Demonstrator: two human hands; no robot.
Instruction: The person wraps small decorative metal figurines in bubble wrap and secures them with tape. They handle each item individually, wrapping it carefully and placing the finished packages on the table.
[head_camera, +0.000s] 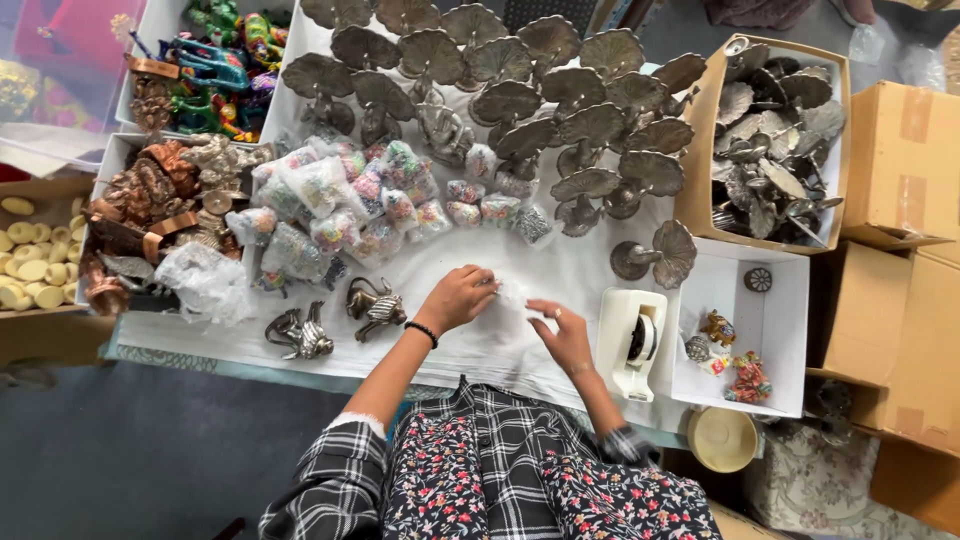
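Note:
My left hand (458, 297) and my right hand (562, 333) meet over a small clear plastic pouch (510, 293) on the white cloth (480, 345). Both pinch the pouch, the left from its left side, the right from below right. A black band circles my left wrist and a ring sits on a right finger. Just beyond the hands lies a heap of small clear bags filled with colourful bits (370, 205). Two small metal animal figures (340, 318) stand left of my left hand.
Many grey metal leaf-shaped stands (540, 90) fill the back of the table. A cardboard box of the same metal pieces (775, 140) sits at right. A white tape dispenser (632, 342) and a white tray (775, 310) with trinkets lie right of my hands. Copper figurines (150, 200) crowd the left.

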